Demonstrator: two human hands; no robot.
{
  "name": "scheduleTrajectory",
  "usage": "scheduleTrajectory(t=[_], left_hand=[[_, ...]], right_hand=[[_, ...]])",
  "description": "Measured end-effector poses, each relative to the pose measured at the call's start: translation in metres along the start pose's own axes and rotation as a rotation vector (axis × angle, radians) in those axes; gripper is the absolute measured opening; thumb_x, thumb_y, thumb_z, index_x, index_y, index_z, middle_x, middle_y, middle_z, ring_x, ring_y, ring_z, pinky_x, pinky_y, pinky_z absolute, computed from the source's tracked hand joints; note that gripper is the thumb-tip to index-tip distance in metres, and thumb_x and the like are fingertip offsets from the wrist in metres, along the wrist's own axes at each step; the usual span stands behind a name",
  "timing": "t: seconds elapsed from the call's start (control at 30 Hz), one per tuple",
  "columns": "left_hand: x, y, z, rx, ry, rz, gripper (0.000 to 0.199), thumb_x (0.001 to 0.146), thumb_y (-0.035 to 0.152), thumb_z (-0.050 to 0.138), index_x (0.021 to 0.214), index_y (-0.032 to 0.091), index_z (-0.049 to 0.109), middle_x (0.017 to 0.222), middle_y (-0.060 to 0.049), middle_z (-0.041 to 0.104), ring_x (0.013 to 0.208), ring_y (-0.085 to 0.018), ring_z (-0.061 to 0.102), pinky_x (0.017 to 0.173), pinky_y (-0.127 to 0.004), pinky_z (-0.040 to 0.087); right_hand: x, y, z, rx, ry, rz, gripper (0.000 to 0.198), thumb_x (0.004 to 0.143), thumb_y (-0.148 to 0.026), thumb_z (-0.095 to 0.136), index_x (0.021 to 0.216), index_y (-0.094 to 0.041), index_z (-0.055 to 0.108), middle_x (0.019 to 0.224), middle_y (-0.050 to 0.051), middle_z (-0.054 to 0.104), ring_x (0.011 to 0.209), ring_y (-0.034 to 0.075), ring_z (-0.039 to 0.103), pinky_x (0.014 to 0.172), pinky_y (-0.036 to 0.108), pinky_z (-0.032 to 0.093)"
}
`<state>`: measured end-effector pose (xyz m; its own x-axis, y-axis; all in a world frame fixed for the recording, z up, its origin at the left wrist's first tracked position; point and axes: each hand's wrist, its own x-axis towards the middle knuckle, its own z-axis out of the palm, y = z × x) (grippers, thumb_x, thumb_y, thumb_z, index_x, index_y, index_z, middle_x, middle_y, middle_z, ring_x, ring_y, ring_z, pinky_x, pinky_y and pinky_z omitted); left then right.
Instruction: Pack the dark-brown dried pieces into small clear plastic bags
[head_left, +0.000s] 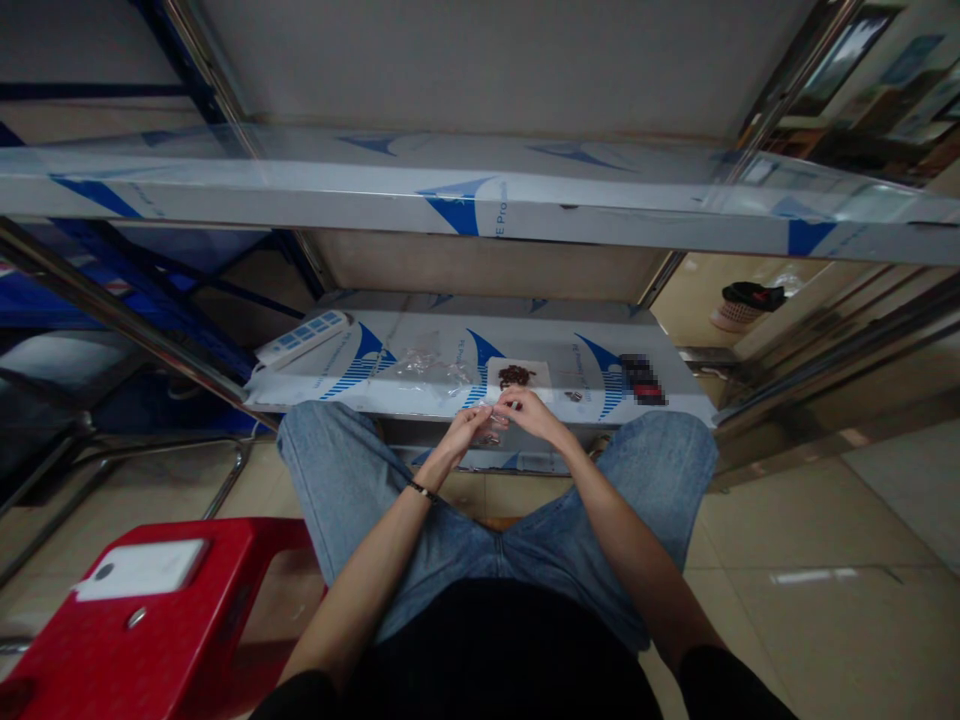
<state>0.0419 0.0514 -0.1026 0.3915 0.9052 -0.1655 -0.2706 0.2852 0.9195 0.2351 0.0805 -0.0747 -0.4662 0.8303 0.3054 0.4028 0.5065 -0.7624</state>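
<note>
Left hand [466, 424] and right hand [527, 409]: fingers pinched narrow on a clear bag [491, 438] at centre, apparently to steady its upper edge. Brown pieces [515, 376] lie on paper [541, 376] at 1 o'clock, likely to stay gathered; loose plastic [421, 368] lies at 10 o'clock.

Dim overall; edges stretched; pale glare on the floor [814, 622].

Bare-forearmed, the left arm [379, 545] and right arm [619, 520] slant inward from the bottom of the frame, with the left hand [463, 432] and right hand [529, 412] nearly fingertip to fingertip just below centre, fingers bent.
</note>
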Motion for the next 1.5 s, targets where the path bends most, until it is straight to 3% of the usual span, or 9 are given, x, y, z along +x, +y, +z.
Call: scheduleTrajectory(t=[0.13,0.3,0.43,0.6,0.87,1.03,1.23,1.5], left_hand=[[0.0019,0.0023,-0.0029,-0.001,-0.001,0.002,0.056,0.081,0.058,0.078,0.106,0.008,0.071,0.101,-0.019,0.077,0.09,-0.027,0.075,0.073,-0.033,0.059],[0.0009,0.0018,-0.0025,0.004,-0.089,0.009,0.063,0.077,0.046,0.085,0.125,0.009,0.064,0.114,-0.021,0.075,0.092,-0.026,0.076,0.077,-0.032,0.059],[-0.0002,-0.0013,-0.0015,0.0,-0.114,-0.036,0.06,0.077,0.041,0.087,0.122,0.008,0.062,0.115,-0.023,0.074,0.092,-0.027,0.076,0.078,-0.034,0.059],[-0.0002,-0.0024,0.0001,-0.03,-0.154,-0.038,0.063,0.074,0.03,0.089,0.124,0.009,0.058,0.118,-0.024,0.073,0.102,-0.029,0.075,0.089,-0.037,0.058],[-0.0016,0.0005,0.0006,-0.044,-0.209,-0.001,0.065,0.08,0.028,0.079,0.139,0.015,0.056,0.131,-0.021,0.068,0.114,-0.033,0.071,0.091,-0.04,0.057],[-0.0016,0.0002,-0.0018,0.059,-0.207,0.032,0.054,0.084,0.036,0.073,0.132,0.012,0.064,0.125,-0.022,0.071,0.112,-0.032,0.071,0.085,-0.035,0.056],[0.0029,-0.0008,-0.0036,0.193,-0.128,0.064,0.049,0.079,0.038,0.081,0.117,0.01,0.071,0.107,-0.017,0.077,0.085,-0.021,0.072,0.07,-0.026,0.052],[0.0075,-0.0041,-0.0084,0.212,-0.005,0.11,0.043,0.077,0.048,0.081,0.095,0.009,0.075,0.081,-0.009,0.074,0.066,-0.015,0.065,0.061,-0.026,0.05]], right_hand=[[-0.0003,-0.0014,-0.0004,0.003,-0.029,0.023,0.019,0.094,-0.033,0.065,0.086,-0.019,0.075,0.096,0.008,0.07,0.095,0.022,0.064,0.088,0.034,0.05],[0.0029,0.0025,-0.0007,0.033,0.122,0.078,0.02,0.096,-0.034,0.06,0.088,-0.019,0.071,0.093,0.006,0.071,0.085,0.019,0.063,0.075,0.029,0.049],[0.0041,0.0037,-0.0019,0.131,0.209,0.094,0.018,0.093,-0.036,0.062,0.098,-0.02,0.069,0.089,0.004,0.071,0.077,0.018,0.063,0.072,0.029,0.05],[0.004,-0.001,-0.0029,0.206,0.29,0.113,0.03,0.089,-0.033,0.064,0.116,-0.02,0.065,0.081,0.001,0.069,0.071,0.018,0.063,0.07,0.029,0.051],[0.0055,-0.0008,-0.0035,0.295,0.386,0.147,0.037,0.087,-0.045,0.068,0.115,-0.021,0.065,0.078,0.002,0.068,0.071,0.019,0.065,0.07,0.031,0.055],[0.006,0.0015,-0.0057,0.407,0.425,0.196,0.039,0.081,-0.052,0.074,0.105,-0.022,0.065,0.079,0.003,0.071,0.072,0.02,0.067,0.065,0.031,0.055],[0.0071,0.0001,-0.007,0.46,0.486,0.222,0.039,0.073,-0.056,0.081,0.089,-0.022,0.068,0.077,0.004,0.072,0.07,0.021,0.069,0.067,0.033,0.056],[0.0059,-0.005,0.0,0.55,0.461,0.264,0.045,0.073,-0.054,0.081,0.104,-0.025,0.067,0.073,0.001,0.07,0.07,0.021,0.066,0.067,0.032,0.051]])
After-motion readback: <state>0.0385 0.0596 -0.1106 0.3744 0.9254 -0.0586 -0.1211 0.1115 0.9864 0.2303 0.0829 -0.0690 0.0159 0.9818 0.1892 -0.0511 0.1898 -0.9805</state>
